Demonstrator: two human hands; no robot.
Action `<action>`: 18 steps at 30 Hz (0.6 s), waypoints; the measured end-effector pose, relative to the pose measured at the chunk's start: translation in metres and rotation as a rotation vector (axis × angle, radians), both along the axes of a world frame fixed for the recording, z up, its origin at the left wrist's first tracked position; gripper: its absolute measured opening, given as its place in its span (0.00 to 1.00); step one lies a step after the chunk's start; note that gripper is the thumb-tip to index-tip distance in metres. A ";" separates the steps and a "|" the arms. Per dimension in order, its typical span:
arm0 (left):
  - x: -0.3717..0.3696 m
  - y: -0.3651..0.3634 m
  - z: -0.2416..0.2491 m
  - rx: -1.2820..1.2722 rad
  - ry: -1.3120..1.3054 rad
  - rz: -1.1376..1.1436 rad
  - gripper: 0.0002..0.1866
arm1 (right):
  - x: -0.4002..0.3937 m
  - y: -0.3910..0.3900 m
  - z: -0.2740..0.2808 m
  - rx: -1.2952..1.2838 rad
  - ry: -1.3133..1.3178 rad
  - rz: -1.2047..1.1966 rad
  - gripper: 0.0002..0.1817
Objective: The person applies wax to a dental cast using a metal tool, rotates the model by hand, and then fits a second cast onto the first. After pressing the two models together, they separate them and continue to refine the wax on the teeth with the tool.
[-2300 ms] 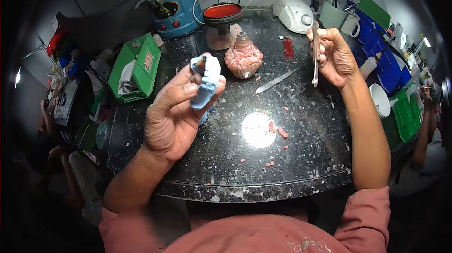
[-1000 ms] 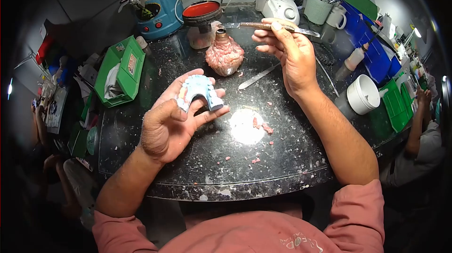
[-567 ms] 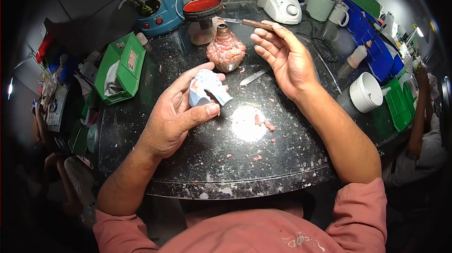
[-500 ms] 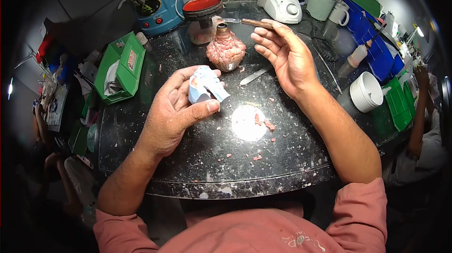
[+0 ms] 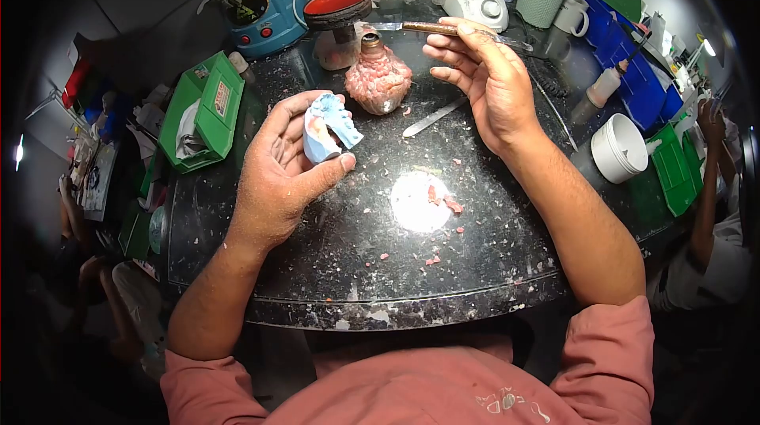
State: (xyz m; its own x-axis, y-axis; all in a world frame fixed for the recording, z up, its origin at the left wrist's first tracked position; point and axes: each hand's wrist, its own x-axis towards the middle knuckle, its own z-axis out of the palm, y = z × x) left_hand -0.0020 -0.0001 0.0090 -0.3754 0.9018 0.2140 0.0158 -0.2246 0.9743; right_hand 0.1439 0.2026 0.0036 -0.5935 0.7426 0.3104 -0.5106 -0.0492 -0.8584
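My left hand (image 5: 269, 184) is closed around a blue dental plaster model (image 5: 321, 136), held above the table with its toothed side turned up. Between the fingers and thumb of my right hand (image 5: 503, 96) is a wax knife (image 5: 431, 28) with a brown handle. Its blade points left, just over the neck of a wax-crusted spirit lamp (image 5: 378, 81); I cannot make out a flame. A metal spatula (image 5: 434, 119) lies on the table below my right hand. Pink wax scraps (image 5: 453, 205) are scattered near a bright light spot.
A green bin (image 5: 214, 112) stands at the left, with a blue machine (image 5: 265, 17) behind it. At the back are a red-topped dish (image 5: 336, 1) and a white device (image 5: 473, 4). A white tub (image 5: 619, 152) sits right. Other people's arms (image 5: 704, 187) show at both sides.
My left hand has shifted slightly left and tilted the dental model. The wax knife has risen a little, and more of its far end shows behind my right hand.
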 end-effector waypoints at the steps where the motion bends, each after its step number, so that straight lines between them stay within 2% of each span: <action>1: 0.000 0.000 0.000 0.000 0.035 0.009 0.37 | 0.000 0.000 0.000 0.000 -0.002 0.001 0.16; 5: -0.001 0.001 -0.003 0.029 0.117 0.005 0.37 | 0.000 0.000 0.000 0.012 -0.006 -0.002 0.16; 18: 0.001 0.000 0.001 -0.022 0.117 0.024 0.37 | 0.000 0.002 0.000 0.037 -0.010 -0.016 0.16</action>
